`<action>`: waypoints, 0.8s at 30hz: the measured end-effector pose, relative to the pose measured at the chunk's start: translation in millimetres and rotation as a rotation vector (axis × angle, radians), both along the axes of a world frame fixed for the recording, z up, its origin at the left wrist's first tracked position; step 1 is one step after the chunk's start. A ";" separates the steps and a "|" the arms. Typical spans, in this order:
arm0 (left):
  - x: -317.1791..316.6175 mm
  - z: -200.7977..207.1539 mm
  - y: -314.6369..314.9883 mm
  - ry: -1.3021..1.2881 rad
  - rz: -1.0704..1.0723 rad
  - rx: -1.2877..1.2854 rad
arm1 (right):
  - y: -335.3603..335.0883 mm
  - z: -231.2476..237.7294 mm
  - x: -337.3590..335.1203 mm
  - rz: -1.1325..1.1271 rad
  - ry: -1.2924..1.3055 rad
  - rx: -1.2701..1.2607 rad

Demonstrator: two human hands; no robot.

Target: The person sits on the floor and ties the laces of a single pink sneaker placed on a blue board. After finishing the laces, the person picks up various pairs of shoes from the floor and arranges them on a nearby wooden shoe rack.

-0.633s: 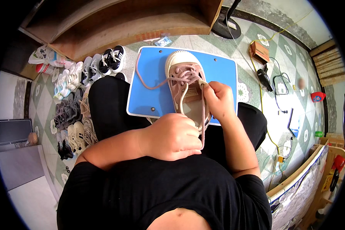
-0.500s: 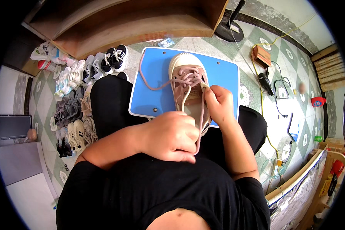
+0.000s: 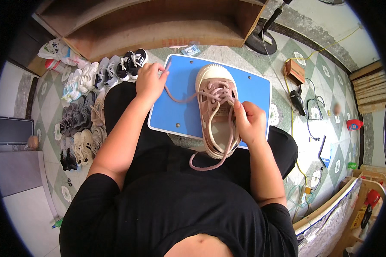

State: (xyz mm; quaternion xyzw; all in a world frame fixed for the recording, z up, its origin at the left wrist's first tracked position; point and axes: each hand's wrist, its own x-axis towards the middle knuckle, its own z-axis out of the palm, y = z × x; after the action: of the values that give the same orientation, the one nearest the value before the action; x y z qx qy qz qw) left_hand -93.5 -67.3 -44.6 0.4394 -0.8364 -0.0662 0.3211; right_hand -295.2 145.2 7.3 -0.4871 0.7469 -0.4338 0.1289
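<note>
A pink and cream sneaker lies toe-away on a blue board with a white rim, across my lap. My right hand pinches the right edge of its opening near the top eyelets. One pink shoelace runs left from the shoe over the board. At the board's left edge, my left hand has its fingertips at that lace's free end, which looks blurred. The other lace end loops over the heel toward my body. Lacing crosses the tongue, and the insole shows in the opening.
Rows of shoes stand on the tiled floor to the left. A wooden shelf spans the far side. A fan base, a cardboard box, a black hair dryer and cables lie to the right.
My left hand has let go of the lace near the heel and moved far left to the other lace end. My right hand stays at the shoe's edge. The released lace hangs in a loop.
</note>
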 end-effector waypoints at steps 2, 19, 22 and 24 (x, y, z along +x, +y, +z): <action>-0.7 0.4 0.4 0.030 -0.060 -0.016 | 0.0 0.4 -2.1 -0.008 0.004 0.013; -19.1 62.5 93.0 0.522 -0.650 0.713 | -8.9 -5.1 -10.1 0.080 0.062 -0.261; -20.4 60.8 92.9 0.511 -0.647 0.697 | -9.2 -1.9 -8.5 0.108 0.054 -0.291; -21.1 62.2 94.0 0.487 -0.647 0.676 | -9.5 3.0 -8.8 0.162 0.130 -0.332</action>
State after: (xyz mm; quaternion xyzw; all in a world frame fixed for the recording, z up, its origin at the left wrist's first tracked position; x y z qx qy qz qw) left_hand -114.6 26.7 17.6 0.2094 -0.7624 -0.5281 0.3099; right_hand -304.0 135.7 10.3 -0.5872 0.6303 -0.5068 0.0329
